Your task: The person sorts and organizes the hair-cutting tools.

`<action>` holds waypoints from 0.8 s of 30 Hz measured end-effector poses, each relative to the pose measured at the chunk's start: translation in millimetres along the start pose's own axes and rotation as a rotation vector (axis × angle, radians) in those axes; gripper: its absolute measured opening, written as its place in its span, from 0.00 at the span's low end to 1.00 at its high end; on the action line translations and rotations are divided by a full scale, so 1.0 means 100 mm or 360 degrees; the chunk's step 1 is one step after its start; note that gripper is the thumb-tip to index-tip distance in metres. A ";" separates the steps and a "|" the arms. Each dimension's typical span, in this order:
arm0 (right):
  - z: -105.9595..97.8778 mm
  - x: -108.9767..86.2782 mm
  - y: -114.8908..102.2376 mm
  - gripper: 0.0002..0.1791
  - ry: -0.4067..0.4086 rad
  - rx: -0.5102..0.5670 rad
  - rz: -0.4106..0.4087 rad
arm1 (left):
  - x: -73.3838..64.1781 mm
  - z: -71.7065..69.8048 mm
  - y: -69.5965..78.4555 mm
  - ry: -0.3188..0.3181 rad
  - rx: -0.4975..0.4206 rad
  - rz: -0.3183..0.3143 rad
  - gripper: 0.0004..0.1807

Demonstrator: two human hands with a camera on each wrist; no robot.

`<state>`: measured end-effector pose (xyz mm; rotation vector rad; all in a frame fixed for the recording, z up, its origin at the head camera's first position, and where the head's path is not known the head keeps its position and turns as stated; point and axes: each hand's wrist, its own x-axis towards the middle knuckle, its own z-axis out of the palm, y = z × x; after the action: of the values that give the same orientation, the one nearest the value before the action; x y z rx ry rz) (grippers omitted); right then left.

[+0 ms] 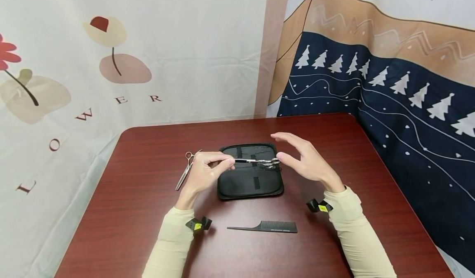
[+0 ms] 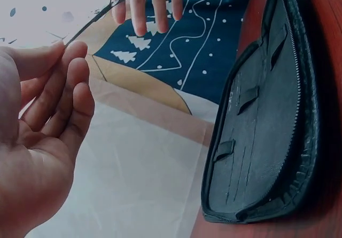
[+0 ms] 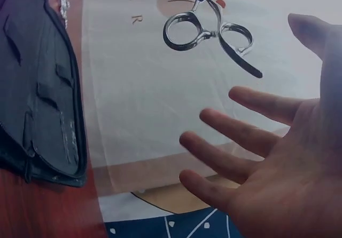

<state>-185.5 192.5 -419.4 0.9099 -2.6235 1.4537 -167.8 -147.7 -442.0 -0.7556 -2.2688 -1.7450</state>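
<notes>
Above a black zip case point(image 1: 237, 185) that lies unfolded on the table, my left hand point(image 1: 205, 170) pinches a pair of scissors point(image 1: 256, 161) by the blade end. The finger rings of these scissors point(image 3: 184, 32) point toward my right hand point(image 1: 306, 158). In the right wrist view that hand point(image 3: 267, 152) has its fingers spread and apart from the rings. Elastic loops line the inside of the case point(image 2: 246, 131). In the left wrist view, thumb and fingertips of my left hand point(image 2: 48, 99) meet on the blades.
A second pair of scissors point(image 1: 183, 174) lies on the table left of the case, partly behind my left hand. A black tail comb point(image 1: 276, 227) lies in front of the case. The reddish-brown table point(image 1: 122, 212) meets printed curtains point(image 1: 208, 55) at the back and right.
</notes>
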 end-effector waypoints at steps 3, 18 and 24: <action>0.00 0.00 0.01 0.29 -0.0028 0.0075 -0.0011 | -0.01 -0.03 0.00 -0.0015 0.0023 0.0005 0.08; -0.04 0.00 0.01 0.27 -0.0245 0.0338 0.0065 | 0.00 -0.09 -0.03 -0.0134 0.0043 0.0190 0.06; -0.06 -0.01 0.04 0.26 -0.0334 0.0345 0.0038 | 0.01 -0.06 0.00 -0.0101 0.0043 0.0305 0.07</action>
<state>-188.1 199.6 -419.1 1.1105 -2.6626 1.7679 -169.7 -153.4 -439.7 -1.0000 -2.1729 -1.6226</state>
